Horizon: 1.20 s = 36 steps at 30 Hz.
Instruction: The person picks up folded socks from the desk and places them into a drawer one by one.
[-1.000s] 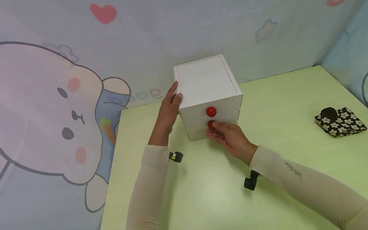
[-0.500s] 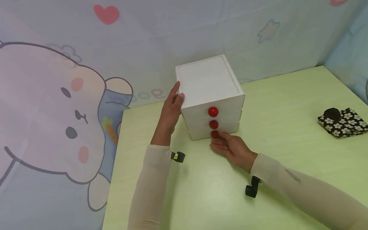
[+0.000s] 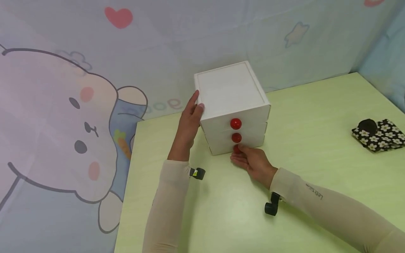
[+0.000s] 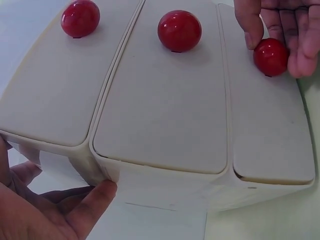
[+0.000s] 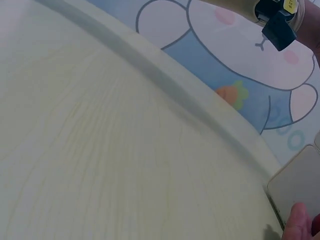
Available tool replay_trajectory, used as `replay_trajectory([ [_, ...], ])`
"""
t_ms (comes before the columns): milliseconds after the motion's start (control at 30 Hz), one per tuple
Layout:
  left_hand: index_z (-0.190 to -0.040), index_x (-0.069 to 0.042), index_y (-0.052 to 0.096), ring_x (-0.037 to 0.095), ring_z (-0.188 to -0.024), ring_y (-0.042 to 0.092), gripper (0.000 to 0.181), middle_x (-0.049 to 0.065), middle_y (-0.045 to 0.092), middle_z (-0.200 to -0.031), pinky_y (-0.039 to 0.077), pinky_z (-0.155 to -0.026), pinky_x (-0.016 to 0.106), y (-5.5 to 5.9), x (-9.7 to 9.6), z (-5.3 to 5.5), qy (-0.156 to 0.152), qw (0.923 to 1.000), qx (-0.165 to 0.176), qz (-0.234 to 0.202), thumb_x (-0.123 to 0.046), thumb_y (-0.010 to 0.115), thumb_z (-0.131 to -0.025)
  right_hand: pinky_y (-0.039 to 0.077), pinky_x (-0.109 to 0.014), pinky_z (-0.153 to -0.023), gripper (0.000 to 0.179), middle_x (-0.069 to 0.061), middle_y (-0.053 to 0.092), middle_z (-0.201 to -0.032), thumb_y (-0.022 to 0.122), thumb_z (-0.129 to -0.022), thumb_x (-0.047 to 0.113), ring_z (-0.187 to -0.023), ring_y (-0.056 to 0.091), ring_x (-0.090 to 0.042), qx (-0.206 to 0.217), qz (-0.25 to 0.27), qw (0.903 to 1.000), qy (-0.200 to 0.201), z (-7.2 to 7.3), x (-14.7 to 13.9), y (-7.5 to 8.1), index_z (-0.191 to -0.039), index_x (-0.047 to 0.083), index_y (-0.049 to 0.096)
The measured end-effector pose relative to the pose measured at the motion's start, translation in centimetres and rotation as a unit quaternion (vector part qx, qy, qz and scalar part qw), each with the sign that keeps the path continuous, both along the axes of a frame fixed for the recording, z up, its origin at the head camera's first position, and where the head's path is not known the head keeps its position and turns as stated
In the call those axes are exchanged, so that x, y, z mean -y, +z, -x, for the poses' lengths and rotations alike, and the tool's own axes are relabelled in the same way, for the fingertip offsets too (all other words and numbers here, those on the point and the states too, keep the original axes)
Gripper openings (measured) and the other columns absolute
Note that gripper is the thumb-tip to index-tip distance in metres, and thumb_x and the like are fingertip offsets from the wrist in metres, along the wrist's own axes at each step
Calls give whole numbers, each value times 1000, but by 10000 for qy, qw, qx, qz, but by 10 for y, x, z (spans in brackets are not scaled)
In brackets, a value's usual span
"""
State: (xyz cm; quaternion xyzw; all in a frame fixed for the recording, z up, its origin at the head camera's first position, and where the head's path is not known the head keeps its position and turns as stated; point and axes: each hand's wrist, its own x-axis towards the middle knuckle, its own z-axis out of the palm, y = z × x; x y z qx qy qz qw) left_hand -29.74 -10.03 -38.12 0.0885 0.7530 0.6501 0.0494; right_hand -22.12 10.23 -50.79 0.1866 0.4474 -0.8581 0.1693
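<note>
A small white drawer cabinet (image 3: 232, 88) has three drawers, each with a round red knob. My left hand (image 3: 188, 124) rests against its left side, thumb near the top front corner; the left wrist view shows those fingers (image 4: 95, 202) spread along the side wall. At the lowest drawer, my right hand (image 3: 257, 161) pinches the bottom red knob (image 4: 270, 57) between thumb and fingers. Above it, the middle knob (image 3: 236, 137) and the top knob (image 3: 235, 123) are untouched. All three drawer fronts look closed. Only part of the right hand (image 5: 298, 222) enters the right wrist view.
On the right of the pale green table (image 3: 303, 133) lies a folded black cloth item with white flowers (image 3: 384, 137), a dark round piece (image 3: 368, 125) on top. A printed curtain (image 3: 221, 31) hangs close behind the cabinet. Small black cameras are strapped at both wrists.
My right hand has gone down from the middle knob to the bottom one and now pinches it. The left hand stays at the cabinet's side. The head view has shifted slightly.
</note>
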Motion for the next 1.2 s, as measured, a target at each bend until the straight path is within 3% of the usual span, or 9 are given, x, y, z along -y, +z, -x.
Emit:
replay_trajectory([
  [233,-148,-44,29,17,-113,55,51,1,52,-130,43,-98,36,4,-4,-3,-34,10000,45,0,-34,46,-101,49,-41,-91,31,-17,63,-108,53,-100,14,-96,68,-27,33,48,10000,35,-14,-3,0,-124,-6,52],
  [467,-153,-34,26,16,-118,52,54,3,47,-139,42,-99,36,23,-6,-17,-90,9999,23,89,-29,44,-102,48,-42,-93,32,-17,65,-105,55,-99,13,-95,68,-28,113,286,9994,172,-41,-8,-1,-123,-7,51],
  [633,-152,-37,27,13,-122,48,53,0,46,-140,40,-101,37,23,-5,-21,-92,9998,35,180,-31,44,-102,47,-42,-93,30,-18,65,-107,55,-98,11,-97,67,-29,118,423,9985,321,-61,-11,-4,-121,-8,53],
  [900,-152,-34,26,16,-115,53,53,3,50,-134,42,-99,36,26,-3,-19,-139,9999,41,90,-29,44,-102,47,-43,-94,28,-18,65,-106,56,-97,9,-99,66,-30,233,507,9974,458,-86,-9,-1,-119,-8,54],
  [1200,-152,-35,25,15,-119,50,54,3,49,-136,42,-99,36,27,-3,-19,-189,9998,66,98,-30,44,-102,47,-42,-94,32,-19,65,-106,54,-99,11,-102,65,-31,219,273,9980,528,-99,-13,0,-123,-10,50],
])
